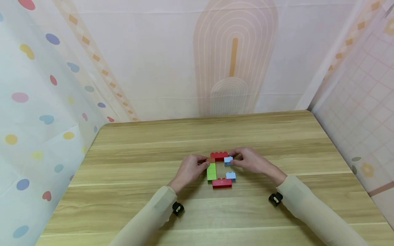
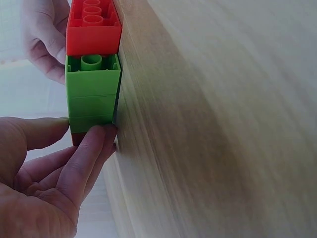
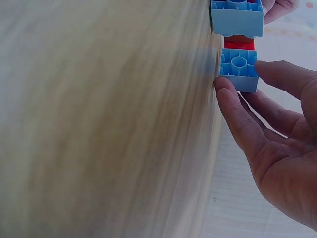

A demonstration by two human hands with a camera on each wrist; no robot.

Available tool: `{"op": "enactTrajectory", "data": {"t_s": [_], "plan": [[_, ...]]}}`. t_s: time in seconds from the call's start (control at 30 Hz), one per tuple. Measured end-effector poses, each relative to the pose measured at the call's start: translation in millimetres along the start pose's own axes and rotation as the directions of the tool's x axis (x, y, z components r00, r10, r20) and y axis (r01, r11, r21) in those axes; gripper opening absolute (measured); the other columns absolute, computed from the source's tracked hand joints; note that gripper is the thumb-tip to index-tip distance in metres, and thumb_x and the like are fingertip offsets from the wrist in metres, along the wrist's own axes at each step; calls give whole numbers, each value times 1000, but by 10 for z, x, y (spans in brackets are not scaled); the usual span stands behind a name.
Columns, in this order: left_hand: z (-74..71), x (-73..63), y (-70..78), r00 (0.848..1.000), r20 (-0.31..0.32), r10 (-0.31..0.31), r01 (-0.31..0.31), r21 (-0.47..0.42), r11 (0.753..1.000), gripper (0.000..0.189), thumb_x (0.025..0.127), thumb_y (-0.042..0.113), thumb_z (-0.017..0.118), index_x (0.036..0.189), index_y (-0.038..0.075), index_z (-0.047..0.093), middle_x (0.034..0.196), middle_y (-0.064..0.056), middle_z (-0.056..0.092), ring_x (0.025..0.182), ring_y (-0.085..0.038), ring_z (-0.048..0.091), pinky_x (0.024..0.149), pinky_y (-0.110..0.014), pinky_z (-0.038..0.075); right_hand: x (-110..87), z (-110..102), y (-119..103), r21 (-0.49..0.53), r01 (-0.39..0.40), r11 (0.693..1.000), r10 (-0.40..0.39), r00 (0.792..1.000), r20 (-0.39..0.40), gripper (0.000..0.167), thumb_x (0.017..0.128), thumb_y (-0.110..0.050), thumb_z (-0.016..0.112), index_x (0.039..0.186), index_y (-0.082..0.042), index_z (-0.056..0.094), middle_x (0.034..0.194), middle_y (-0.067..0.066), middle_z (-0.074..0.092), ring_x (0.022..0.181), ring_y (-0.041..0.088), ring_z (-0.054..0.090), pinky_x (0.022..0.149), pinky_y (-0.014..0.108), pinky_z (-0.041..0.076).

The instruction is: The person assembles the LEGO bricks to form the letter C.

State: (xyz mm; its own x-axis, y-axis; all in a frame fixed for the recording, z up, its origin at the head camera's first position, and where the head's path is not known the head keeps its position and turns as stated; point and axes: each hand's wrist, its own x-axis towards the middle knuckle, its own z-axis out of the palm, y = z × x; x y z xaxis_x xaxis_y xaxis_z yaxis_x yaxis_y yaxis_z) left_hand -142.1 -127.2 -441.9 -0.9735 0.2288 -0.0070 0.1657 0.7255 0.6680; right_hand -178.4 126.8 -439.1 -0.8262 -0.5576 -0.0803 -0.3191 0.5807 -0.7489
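On the table, toy building bricks form a rectangle. My left hand is at its far left corner, thumb and fingertips pinching the small brown brick at the end of a row of green bricks. Across from it, my right hand pinches a light blue brick, thumb on one side and fingertips on another. That brick lies just in front of the far red brick. In the right wrist view, its hollow side with a round tube faces the camera.
A second light blue brick lies nearer the body, beside the front red brick. The wooden table meets a patterned curtain at its back edge. Black straps hang by both sleeves.
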Motion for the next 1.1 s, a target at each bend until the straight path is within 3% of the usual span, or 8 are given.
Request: {"op": "enactTrajectory", "data": {"t_s": [0.27,0.63,0.7,0.8,0.9,1.1], "plan": [[-6,-3,-4,1000,17,-4,4,-17,1000,24,95,18,67,112,2,74,100,-7,72,56,-8,47,46,-23,38,5,-4,-5,7,-1,1000,1,1000,10,25,94,-15,68,117,-5,68,111,5,69,97,18,64,81,35,57],[-10,-19,-35,999,35,7,-5,-35,999,28,94,16,68,119,2,70,107,-10,72,56,-9,49,48,-24,42,-6,-8,9,17,-15,1000,15,1000,24,30,95,-16,68,122,-5,66,112,6,68,99,20,64,82,36,57],[-15,-32,-36,999,44,9,-7,-40,999,30,94,16,68,121,2,69,110,-10,71,62,-10,54,53,-26,47,-14,-11,5,18,-21,1000,20,999,26,31,95,-16,68,123,-4,65,112,6,68,100,20,64,83,37,57],[-23,-56,-37,998,60,18,-14,-65,998,33,94,16,67,124,2,67,115,-11,70,81,-15,64,71,-33,56,-26,-16,1,25,-24,999,23,999,29,34,95,-16,67,126,-3,63,114,8,67,101,21,64,85,38,57],[-26,-83,-45,997,75,28,-20,-103,994,37,95,16,66,128,0,63,118,-13,69,102,-22,66,90,-39,54,-45,-19,0,36,-23,999,22,999,29,37,95,-17,66,128,-2,61,118,10,66,104,23,63,87,38,56],[-46,-136,-87,996,91,6,9,-167,986,48,96,22,65,138,0,54,123,-13,67,109,-25,65,95,-41,52,-135,-39,2,40,1,999,-2,1000,13,47,97,-22,65,136,2,53,131,15,60,118,32,59,96,46,52]]}}
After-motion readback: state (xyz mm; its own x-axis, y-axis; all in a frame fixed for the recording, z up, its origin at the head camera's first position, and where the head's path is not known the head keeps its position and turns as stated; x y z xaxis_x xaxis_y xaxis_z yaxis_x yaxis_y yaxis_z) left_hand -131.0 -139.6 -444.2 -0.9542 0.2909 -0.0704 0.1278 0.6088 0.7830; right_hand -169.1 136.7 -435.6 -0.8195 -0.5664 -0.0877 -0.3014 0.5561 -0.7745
